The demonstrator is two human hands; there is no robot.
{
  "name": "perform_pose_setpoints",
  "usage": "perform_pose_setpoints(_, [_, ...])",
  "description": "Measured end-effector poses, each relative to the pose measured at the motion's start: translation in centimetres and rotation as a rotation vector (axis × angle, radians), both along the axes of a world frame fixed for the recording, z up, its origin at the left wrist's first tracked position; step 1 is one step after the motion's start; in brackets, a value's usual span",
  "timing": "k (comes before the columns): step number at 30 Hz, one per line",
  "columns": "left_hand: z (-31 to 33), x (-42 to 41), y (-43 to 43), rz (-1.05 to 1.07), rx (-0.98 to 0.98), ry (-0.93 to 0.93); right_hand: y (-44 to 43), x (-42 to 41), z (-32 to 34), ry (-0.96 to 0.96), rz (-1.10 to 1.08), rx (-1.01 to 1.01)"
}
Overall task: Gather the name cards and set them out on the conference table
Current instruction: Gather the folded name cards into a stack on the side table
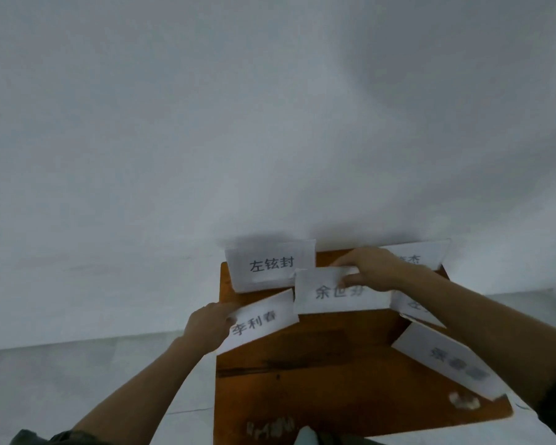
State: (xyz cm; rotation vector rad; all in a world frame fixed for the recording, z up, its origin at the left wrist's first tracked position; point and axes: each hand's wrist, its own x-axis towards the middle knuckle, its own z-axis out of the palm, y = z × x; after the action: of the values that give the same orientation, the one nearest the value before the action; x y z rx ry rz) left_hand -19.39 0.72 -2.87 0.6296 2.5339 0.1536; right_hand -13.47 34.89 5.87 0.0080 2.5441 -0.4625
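Note:
Several white folded name cards with black printed characters lie on a small brown wooden table [318, 358]. My left hand [207, 327] grips the left end of a tilted card [264, 322] at the table's left edge. My right hand [371, 271] pinches the top edge of the middle card [331, 295]. Another card [270, 264] stands at the back left against the wall. A card at the back right [424, 255] is partly hidden by my right hand. Under my right forearm lies a partly covered card [408, 305]. One more card [453, 361] lies at the right.
A white wall [270, 123] rises directly behind the table. Pale floor [77, 380] shows on the left and right of it. Whitish scuff marks [270, 427] sit near the table's front edge. A small pale object [305, 436] shows at the bottom edge.

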Motion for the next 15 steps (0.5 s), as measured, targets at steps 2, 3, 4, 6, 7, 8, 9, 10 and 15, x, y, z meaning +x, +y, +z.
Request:
perform_pose_setpoints(2, [-0.4,0.7,-0.7,-0.014,0.008,0.041,-0.9,-1.1,2.8,0.052,0.002,-0.019])
perform_pose_setpoints(3, [-0.6,1.0,-0.8,-0.021,0.017,0.054,-1.4,-1.8,4.1,0.090,0.005,-0.018])
perform_pose_setpoints(4, [-0.7,1.3,-0.8,-0.032,0.021,0.064,-1.9,-2.6,5.2,0.129,0.008,-0.012])
perform_pose_setpoints(6, [-0.9,1.9,-0.8,-0.056,0.016,0.083,-3.4,-4.2,6.7,0.201,0.023,0.007])
perform_pose_setpoints(7, [-1.1,2.2,-0.9,-0.060,0.016,0.092,-4.4,-5.3,7.0,0.228,0.033,0.023])
perform_pose_setpoints(8, [-1.3,2.4,-0.6,-0.076,0.017,0.102,-5.0,-6.0,6.9,0.248,0.035,0.043])
perform_pose_setpoints(9, [-1.4,2.7,-0.5,-0.077,0.018,0.107,-5.9,-7.0,6.6,0.255,0.050,0.065])
perform_pose_setpoints(10, [-1.5,2.9,-0.5,-0.073,0.021,0.110,-6.9,-8.0,6.0,0.253,0.071,0.085])
perform_pose_setpoints(15, [-1.9,4.0,-0.3,-0.070,0.030,0.126,-10.4,-11.2,1.7,0.177,0.126,0.142])
